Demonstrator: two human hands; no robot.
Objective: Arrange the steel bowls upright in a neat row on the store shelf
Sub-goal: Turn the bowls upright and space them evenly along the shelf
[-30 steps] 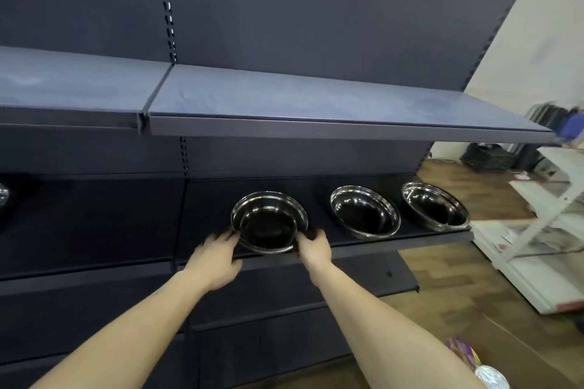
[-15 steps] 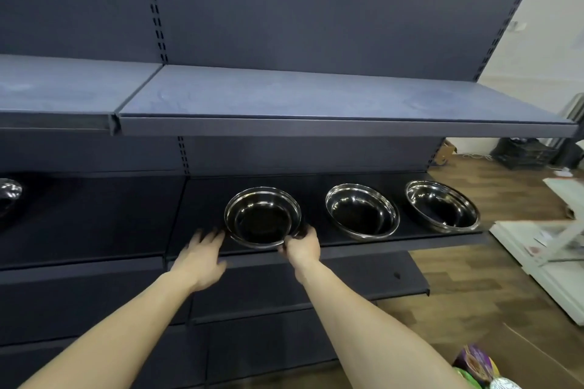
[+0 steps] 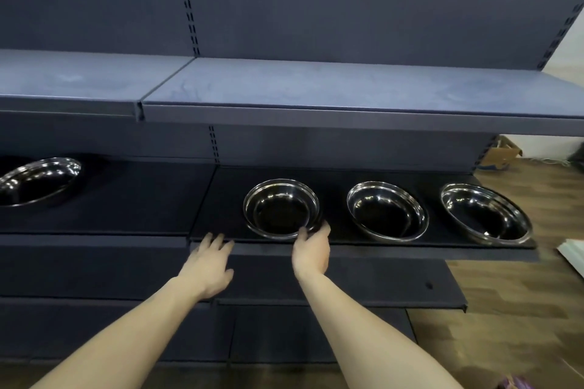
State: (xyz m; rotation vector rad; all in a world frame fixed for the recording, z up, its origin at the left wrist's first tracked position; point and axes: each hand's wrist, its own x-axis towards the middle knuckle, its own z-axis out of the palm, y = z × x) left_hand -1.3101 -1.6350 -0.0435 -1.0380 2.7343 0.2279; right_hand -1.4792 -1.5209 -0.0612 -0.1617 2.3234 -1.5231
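Three steel bowls stand upright in a row on the dark middle shelf [image 3: 410, 251]: a left bowl [image 3: 281, 208], a middle bowl [image 3: 387, 211] and a right bowl [image 3: 486, 214]. A fourth bowl [image 3: 34, 181] sits apart on the neighbouring shelf section at far left. My right hand [image 3: 311, 249] holds the left bowl's front-right rim, thumb over the edge and fingers curled around its side. My left hand [image 3: 210, 265] is open with fingers spread at the shelf's front edge, left of that bowl and not touching it.
A grey upper shelf [image 3: 316, 114] overhangs the bowls. A lower shelf [image 3: 379, 297] juts out below my hands. Wooden floor [image 3: 521, 325] with a cardboard box [image 3: 502, 155] and a white object lies to the right.
My left hand has let go of the left bowl and drawn back to the left. The right hand stays on its rim. The view has shifted left, showing the far-left bowl.
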